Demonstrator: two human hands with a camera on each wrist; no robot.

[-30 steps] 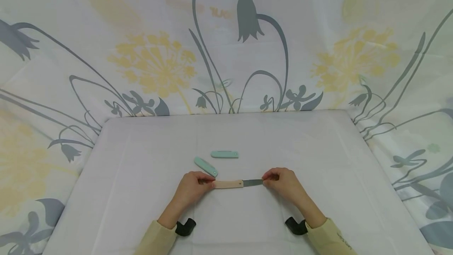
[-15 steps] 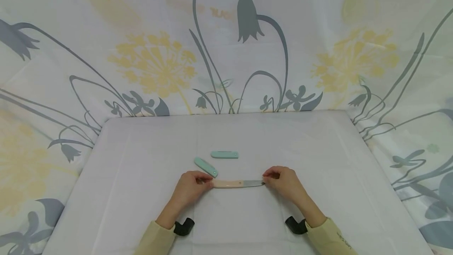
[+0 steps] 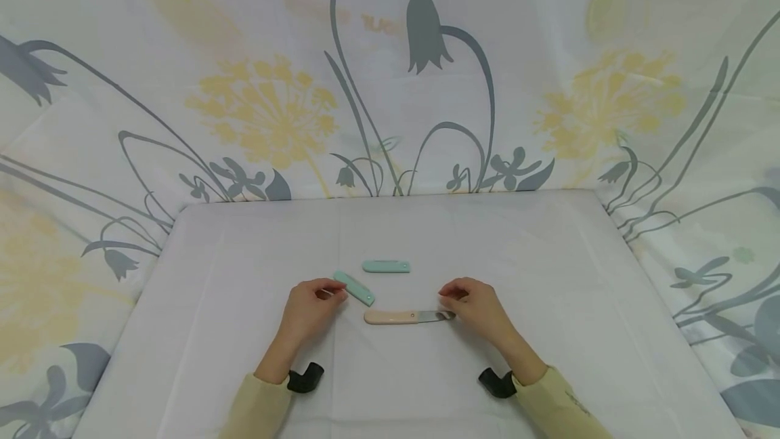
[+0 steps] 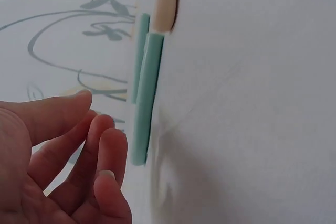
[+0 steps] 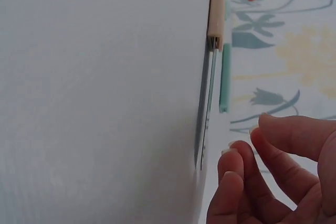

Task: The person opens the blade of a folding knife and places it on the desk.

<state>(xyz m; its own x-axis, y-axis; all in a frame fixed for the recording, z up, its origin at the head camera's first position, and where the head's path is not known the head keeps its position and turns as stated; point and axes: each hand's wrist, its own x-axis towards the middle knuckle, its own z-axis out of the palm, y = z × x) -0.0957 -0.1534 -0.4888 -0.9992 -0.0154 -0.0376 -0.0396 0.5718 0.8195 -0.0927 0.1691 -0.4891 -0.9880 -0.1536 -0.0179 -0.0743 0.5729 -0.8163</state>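
On the white table lies a folding knife with a beige handle (image 3: 390, 318), its blade (image 3: 431, 316) unfolded towards the right. Two mint-green folded pocket knives lie behind it: a slanted one (image 3: 359, 293) and a level one (image 3: 386, 267) farther back. My left hand (image 3: 309, 308) hovers with loosely bent, empty fingers beside the slanted green knife; its fingertips overlap that knife's end in the head view. Just above the blade's tip is my right hand (image 3: 478, 307), also holding nothing, fingers relaxed. In the right wrist view the blade (image 5: 211, 98) lies apart from the fingertips.
A white cloth covers the table (image 3: 244, 242). Behind it and at both sides hangs a flower-patterned curtain (image 3: 378, 87). Black wrist mounts (image 3: 307, 378) stick out from the yellow sleeves (image 3: 258, 405).
Both hands have let go of the beige knife, which stays on the table with its blade out. My left hand has moved left and back, the right slightly back and left.
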